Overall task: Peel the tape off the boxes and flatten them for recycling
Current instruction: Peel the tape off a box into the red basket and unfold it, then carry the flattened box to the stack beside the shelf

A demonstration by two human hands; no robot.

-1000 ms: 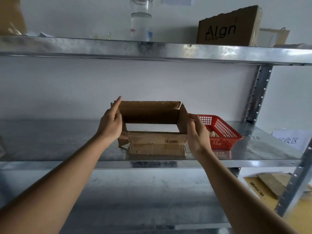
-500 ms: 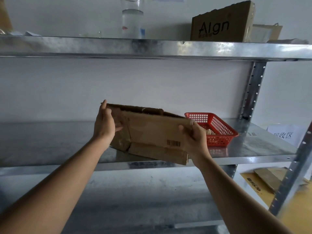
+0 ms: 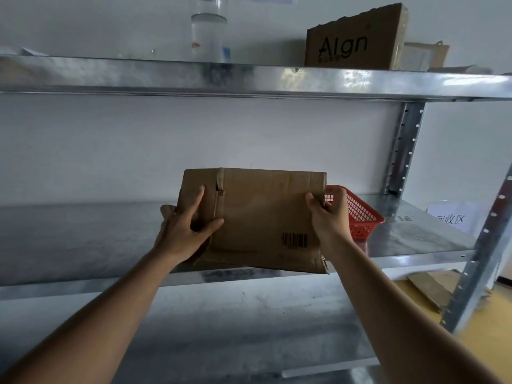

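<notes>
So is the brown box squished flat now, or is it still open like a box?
Flat. The cardboard box shows one broad face with a barcode and no opening, held between the left hand and right hand.

Dim, soft daylight. Glare streaks the upper shelf's front edge (image 3: 357, 80); below that edge the wall sits in shade. Rightward, the near steel upright (image 3: 479, 261) smears, perhaps motion blur. Wide-angle bending bows the edges.
</notes>
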